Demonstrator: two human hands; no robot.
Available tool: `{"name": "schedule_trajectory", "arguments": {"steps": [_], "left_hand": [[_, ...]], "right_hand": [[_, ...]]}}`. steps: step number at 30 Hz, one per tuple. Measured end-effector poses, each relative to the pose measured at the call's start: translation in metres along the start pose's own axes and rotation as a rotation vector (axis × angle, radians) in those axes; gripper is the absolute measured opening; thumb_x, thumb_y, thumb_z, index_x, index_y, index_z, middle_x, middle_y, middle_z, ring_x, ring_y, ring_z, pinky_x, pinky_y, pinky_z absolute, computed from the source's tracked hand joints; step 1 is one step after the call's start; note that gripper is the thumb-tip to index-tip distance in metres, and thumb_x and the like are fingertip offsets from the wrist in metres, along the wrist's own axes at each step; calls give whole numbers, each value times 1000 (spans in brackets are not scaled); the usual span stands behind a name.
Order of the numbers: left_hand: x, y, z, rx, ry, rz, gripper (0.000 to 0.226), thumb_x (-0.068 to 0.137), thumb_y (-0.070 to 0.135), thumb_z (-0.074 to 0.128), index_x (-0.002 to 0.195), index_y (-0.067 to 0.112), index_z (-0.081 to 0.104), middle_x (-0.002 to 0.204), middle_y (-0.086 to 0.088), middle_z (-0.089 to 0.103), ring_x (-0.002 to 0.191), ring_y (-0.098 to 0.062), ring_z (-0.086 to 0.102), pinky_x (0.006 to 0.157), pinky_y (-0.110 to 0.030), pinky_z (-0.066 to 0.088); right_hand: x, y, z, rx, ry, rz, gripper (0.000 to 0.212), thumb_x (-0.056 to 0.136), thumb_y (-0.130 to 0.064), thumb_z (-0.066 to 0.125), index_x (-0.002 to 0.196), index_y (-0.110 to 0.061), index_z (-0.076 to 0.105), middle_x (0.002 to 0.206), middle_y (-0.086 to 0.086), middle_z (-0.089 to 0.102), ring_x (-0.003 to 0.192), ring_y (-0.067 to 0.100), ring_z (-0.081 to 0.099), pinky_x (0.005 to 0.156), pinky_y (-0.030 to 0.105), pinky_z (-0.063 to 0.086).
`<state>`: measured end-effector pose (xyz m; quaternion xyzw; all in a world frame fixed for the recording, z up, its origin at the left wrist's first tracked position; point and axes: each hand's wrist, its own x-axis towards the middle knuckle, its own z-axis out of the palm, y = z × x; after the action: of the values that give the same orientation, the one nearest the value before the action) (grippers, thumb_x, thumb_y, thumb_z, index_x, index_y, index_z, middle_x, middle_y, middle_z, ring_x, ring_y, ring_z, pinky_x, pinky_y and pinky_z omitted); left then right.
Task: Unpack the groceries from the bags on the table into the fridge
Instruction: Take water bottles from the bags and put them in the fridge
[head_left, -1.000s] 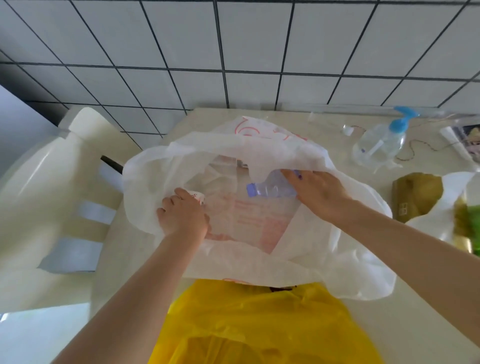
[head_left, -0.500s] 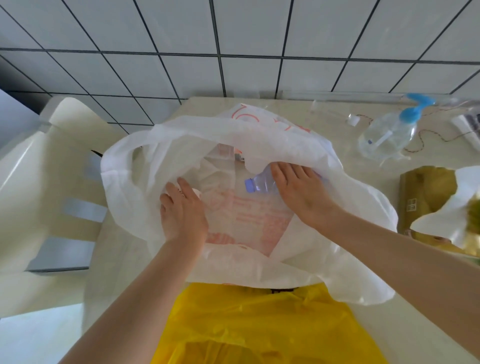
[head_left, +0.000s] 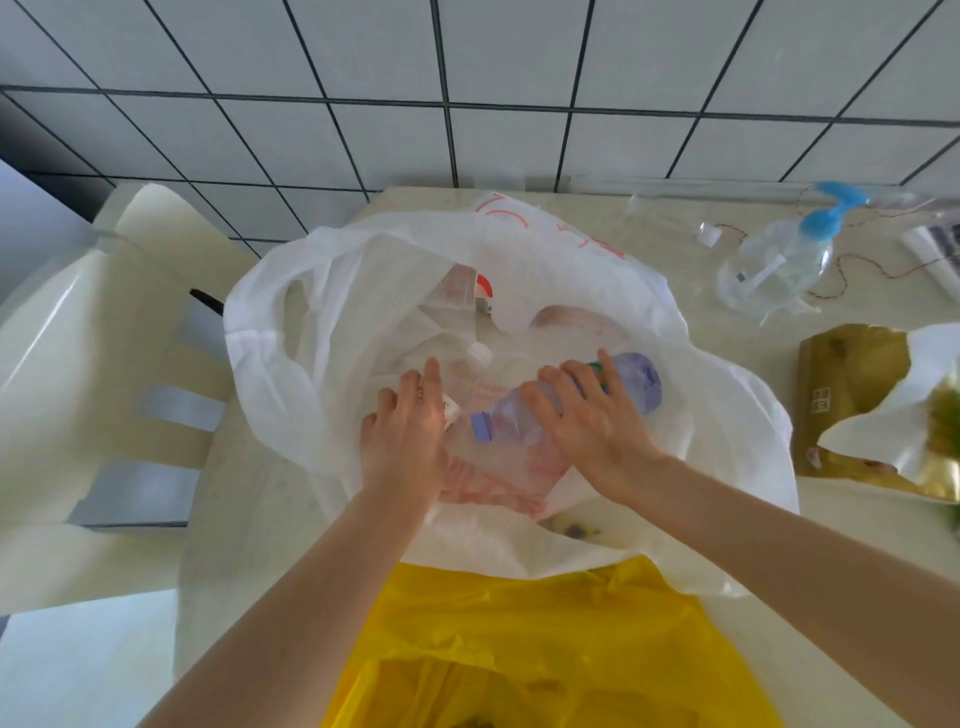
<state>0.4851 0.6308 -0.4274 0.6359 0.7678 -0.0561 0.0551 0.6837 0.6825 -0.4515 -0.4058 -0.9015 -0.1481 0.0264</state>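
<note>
Both hands inside the open white bag (head_left: 322, 332) on the table (head_left: 727, 332); right hand (head_left: 592, 421) curled over a clear bottle (head_left: 524, 415) with a purple cap, lying on its side in the bag, cap pointing left; left hand (head_left: 402, 441) has fingers straight, resting on something small and white that I can't identify. Yellow bag (head_left: 545, 649) nearest the camera; pump bottle (head_left: 774, 260) and a second white bag (head_left: 893, 415) far right.
</note>
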Motion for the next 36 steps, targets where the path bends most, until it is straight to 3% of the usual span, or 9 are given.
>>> {"name": "schedule_trajectory", "arguments": {"steps": [4, 9, 16, 23, 27, 30, 34, 36], "left_hand": [[8, 0, -5, -56, -234, -162, 94, 87, 30, 65, 152, 17, -1, 133, -9, 42, 111, -32, 52, 86, -39, 45], [13, -10, -5, -209, -262, -220, 70, 78, 28, 74, 133, 12, 33, 127, -7, 51, 114, -31, 54, 85, -40, 46], [2, -17, -22, -485, -38, -176, 65, 73, 26, 82, 120, 6, 42, 112, -13, 59, 103, -33, 60, 74, -37, 43], [-28, -15, -67, -766, 221, -118, 67, 71, 27, 84, 121, 6, 46, 111, -10, 63, 99, -30, 62, 77, -39, 51], [-52, -15, -108, -956, 356, -146, 65, 71, 28, 85, 121, 13, 47, 113, 3, 64, 95, -15, 62, 76, -19, 46], [-78, -17, -140, -1025, 434, -128, 66, 70, 29, 86, 123, 14, 49, 107, 12, 60, 87, -2, 58, 68, 1, 40], [-120, -26, -168, -1181, 437, -123, 59, 68, 29, 87, 114, 13, 54, 95, 14, 63, 76, 11, 62, 63, -1, 44], [-146, -33, -171, -1287, 367, -171, 49, 68, 25, 86, 106, 18, 57, 88, 15, 65, 70, 13, 62, 57, -5, 46]], "right_hand": [[-2, 6, -2, 79, -183, 84, 83, 42, -10, 92, 120, -9, 63, 118, 27, 61, 102, 52, 59, 88, 66, 44], [5, 19, -5, 96, -180, 87, 71, 45, -3, 87, 112, -2, 65, 99, 18, 67, 85, 42, 65, 85, 56, 52], [-15, 20, -26, 275, -99, 143, 65, 53, 6, 71, 115, -5, 57, 103, 12, 63, 88, 38, 61, 79, 46, 52], [-30, 18, -103, 617, -58, 320, 71, 72, -24, 78, 134, -17, 44, 128, 4, 57, 114, 31, 53, 86, 38, 45], [-38, 14, -157, 762, 79, 448, 72, 68, -31, 82, 130, -20, 47, 116, 2, 62, 99, 25, 57, 72, 32, 45], [-50, 4, -191, 862, 113, 551, 72, 64, -32, 85, 125, -21, 48, 101, -5, 61, 83, 14, 55, 62, 10, 36], [-76, -21, -231, 1038, 181, 701, 73, 61, -29, 88, 122, -19, 49, 88, -22, 53, 78, -4, 53, 60, 3, 39], [-93, -39, -244, 1138, 207, 757, 75, 59, -30, 87, 122, -16, 50, 92, -22, 55, 84, 0, 57, 67, 9, 45]]}}
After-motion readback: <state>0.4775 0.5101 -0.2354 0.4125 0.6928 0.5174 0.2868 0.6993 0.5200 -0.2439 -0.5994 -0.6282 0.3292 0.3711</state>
